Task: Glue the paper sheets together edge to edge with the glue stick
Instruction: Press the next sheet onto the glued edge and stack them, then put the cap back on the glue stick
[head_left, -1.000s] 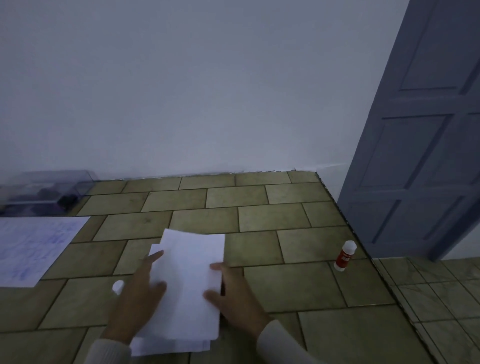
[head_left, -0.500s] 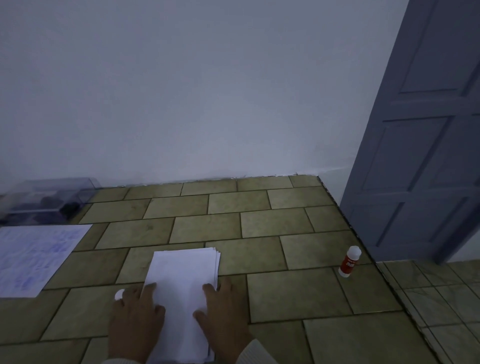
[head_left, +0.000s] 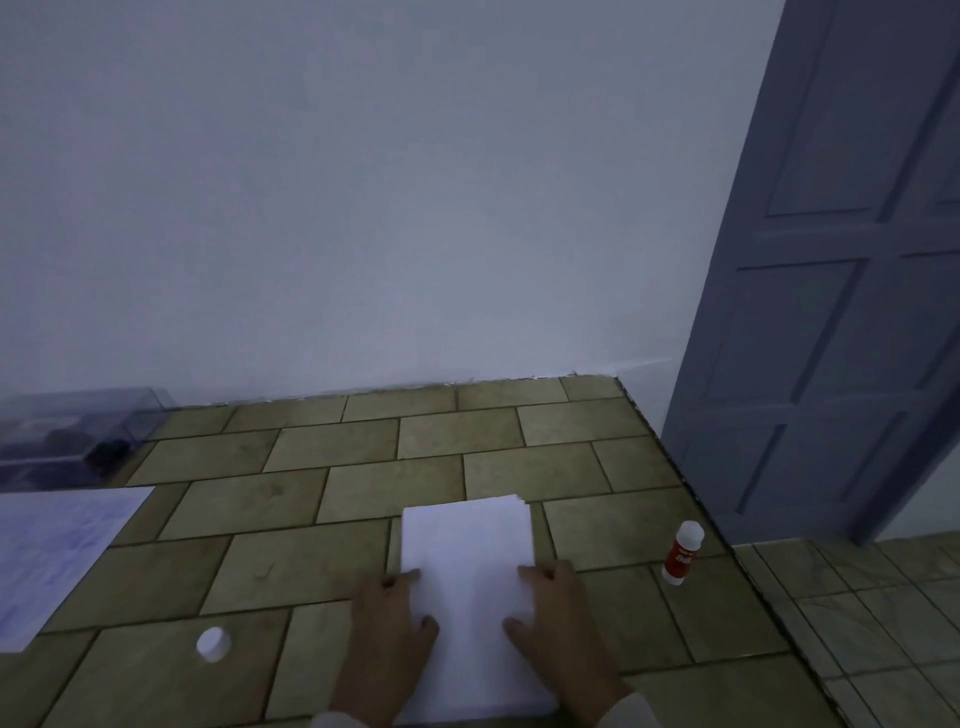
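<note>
A stack of white paper sheets (head_left: 467, 551) lies flat on the tiled floor in the lower middle. My left hand (head_left: 389, 639) rests on its left edge and my right hand (head_left: 558, 623) on its right edge, fingers spread and pressing down. A red glue stick (head_left: 682, 552) with a white top stands upright to the right of the stack, apart from both hands. A small white cap (head_left: 213, 643) lies on the floor to the left of my left hand.
A large printed sheet (head_left: 57, 551) lies at the far left. A clear plastic box (head_left: 72, 431) sits against the wall behind it. A grey-blue door (head_left: 841, 312) stands at the right, beside a step in the tiled floor.
The lifted top sheet has been laid down and squared on the stack. The stack and both hands now sit further right in view, and the white cap is uncovered.
</note>
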